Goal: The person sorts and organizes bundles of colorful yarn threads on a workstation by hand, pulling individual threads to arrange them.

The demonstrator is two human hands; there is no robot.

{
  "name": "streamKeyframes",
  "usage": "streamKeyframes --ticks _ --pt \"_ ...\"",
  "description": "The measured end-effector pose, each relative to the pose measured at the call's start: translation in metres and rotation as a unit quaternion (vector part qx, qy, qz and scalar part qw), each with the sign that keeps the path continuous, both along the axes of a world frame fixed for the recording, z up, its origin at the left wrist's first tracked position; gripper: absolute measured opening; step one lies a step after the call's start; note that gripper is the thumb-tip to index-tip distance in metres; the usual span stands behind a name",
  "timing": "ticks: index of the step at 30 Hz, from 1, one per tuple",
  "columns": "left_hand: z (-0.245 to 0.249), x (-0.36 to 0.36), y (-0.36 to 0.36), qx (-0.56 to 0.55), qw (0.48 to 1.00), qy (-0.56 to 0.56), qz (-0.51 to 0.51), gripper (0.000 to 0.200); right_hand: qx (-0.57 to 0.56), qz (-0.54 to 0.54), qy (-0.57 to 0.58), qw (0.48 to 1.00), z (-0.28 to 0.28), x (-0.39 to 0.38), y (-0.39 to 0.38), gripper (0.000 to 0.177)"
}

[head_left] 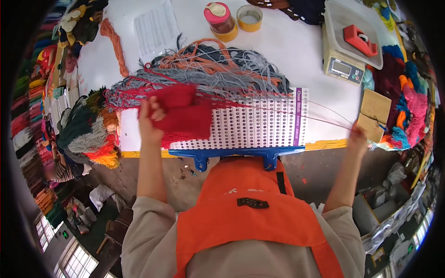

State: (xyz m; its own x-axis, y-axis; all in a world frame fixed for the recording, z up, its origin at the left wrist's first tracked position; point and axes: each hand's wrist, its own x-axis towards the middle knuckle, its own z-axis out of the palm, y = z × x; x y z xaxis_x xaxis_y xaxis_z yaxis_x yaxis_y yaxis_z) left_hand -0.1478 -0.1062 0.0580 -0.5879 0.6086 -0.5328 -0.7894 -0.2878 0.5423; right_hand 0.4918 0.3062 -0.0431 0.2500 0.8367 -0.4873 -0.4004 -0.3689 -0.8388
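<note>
My left hand (pixel 153 119) is closed on a dark red, flat, roughly rectangular piece (pixel 187 121), smeared by motion. Out to the right, my right hand (pixel 357 139) pinches the ends of thin dark red yarn strands (pixel 296 114), drawn out between both hands. Those strands cross over a white board with rows of holes (pixel 259 125) and a purple strip (pixel 298 118). Behind the red piece lies a loose heap of grey and orange yarn (pixel 222 65), with red yarn at its left end.
A blue bracket (pixel 236 153) runs along the board's front edge. Farther back sit a pink-lidded jar (pixel 219 16), a tape roll (pixel 249 18) and a paper sheet (pixel 156 30). A scale (pixel 343 68) carries a tray with a red tape dispenser (pixel 360 41). Yarn bundles (pixel 88 129) crowd both sides.
</note>
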Motion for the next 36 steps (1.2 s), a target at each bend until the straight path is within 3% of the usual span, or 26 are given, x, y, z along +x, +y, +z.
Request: streamKeyframes --ticks 1,3,4,5,6,7,8,9,11,14,15,16,18,20,22,26,28,29,31,33,35,36 --pt "0.01 -0.006 -0.011 0.032 0.999 0.005 0.015 0.041 0.05 -0.043 -0.046 0.997 0.02 0.029 0.011 0.013" --pt "0.021 0.012 -0.003 0.03 0.997 0.045 -0.048 0.046 0.102 -0.102 -0.301 0.943 0.088 -0.015 0.0 0.017" --pt "0.012 0.03 0.01 -0.003 0.995 0.044 -0.088 0.046 0.087 -0.077 -0.213 0.97 0.145 -0.121 -0.029 0.019" --pt "-0.001 0.054 0.024 -0.047 0.99 0.056 -0.122 0.042 0.112 0.028 -0.283 0.952 0.092 -0.092 -0.028 0.021" --pt "-0.015 0.073 0.041 -0.067 0.981 -0.01 -0.183 0.038 0.14 0.156 -0.334 0.919 0.064 -0.124 -0.045 0.024" --pt "-0.024 0.097 0.064 -0.117 0.97 -0.044 -0.206 0.033 0.077 0.348 -0.302 0.884 0.021 -0.132 -0.057 0.028" --pt "-0.04 0.117 0.083 -0.135 0.962 -0.071 -0.228 0.028 0.111 0.452 -0.406 0.787 0.044 -0.194 -0.09 0.03" --pt "-0.047 0.136 0.102 -0.172 0.957 -0.081 -0.218 0.027 0.25 0.496 -0.421 0.717 0.012 -0.219 -0.108 0.025" --pt "-0.063 0.164 0.13 -0.262 0.928 0.011 -0.264 0.025 0.186 0.589 -0.438 0.653 0.026 -0.282 -0.14 0.015" --pt "-0.095 0.188 0.149 -0.353 0.868 0.114 -0.33 0.024 0.207 0.602 -0.384 0.669 0.001 -0.308 -0.158 0.013" --pt "-0.107 0.196 0.149 -0.37 0.841 0.202 -0.339 0.023 0.218 0.614 -0.41 0.638 -0.002 -0.31 -0.159 0.013" --pt "-0.121 0.2 0.147 -0.372 0.84 0.202 -0.34 0.023 0.229 0.625 -0.436 0.605 -0.004 -0.311 -0.159 0.013" --pt "-0.146 0.206 0.14 -0.325 0.784 0.437 -0.298 0.031 0.225 0.632 -0.421 0.611 -0.003 -0.308 -0.158 0.012" --pt "-0.136 0.205 0.144 -0.322 0.764 0.47 -0.303 0.025 0.221 0.637 -0.408 0.616 -0.003 -0.306 -0.157 0.011" --pt "-0.102 0.199 0.153 -0.33 0.85 0.187 -0.367 0.016 0.207 0.642 -0.393 0.624 -0.005 -0.306 -0.157 0.013" --pt "-0.109 0.193 0.155 -0.23 0.876 0.221 -0.363 0.02 0.199 0.639 -0.379 0.639 -0.001 -0.308 -0.154 0.017" --pt "-0.11 0.186 0.158 -0.233 0.792 0.322 -0.463 0.011 0.182 0.65 -0.369 0.639 0.002 -0.308 -0.152 0.017" --pt "-0.11 0.187 0.156 -0.233 0.791 0.323 -0.464 0.011 0.166 0.66 -0.358 0.639 0.002 -0.308 -0.151 0.018" --pt "-0.105 0.192 0.147 -0.246 0.864 0.314 -0.306 0.011 0.149 0.663 -0.35 0.645 0.002 -0.305 -0.149 0.017" --pt "-0.09 0.18 0.145 -0.26 0.866 0.282 -0.322 0.012 0.127 0.661 -0.334 0.66 0.002 -0.304 -0.146 0.016" --pt "-0.076 0.182 0.14 -0.172 0.946 0.093 -0.259 0.016 0.123 0.66 -0.332 0.663 0.002 -0.304 -0.147 0.016" --pt "-0.071 0.183 0.138 -0.137 0.946 0.038 -0.291 0.018 0.118 0.659 -0.332 0.664 0.002 -0.304 -0.147 0.017"
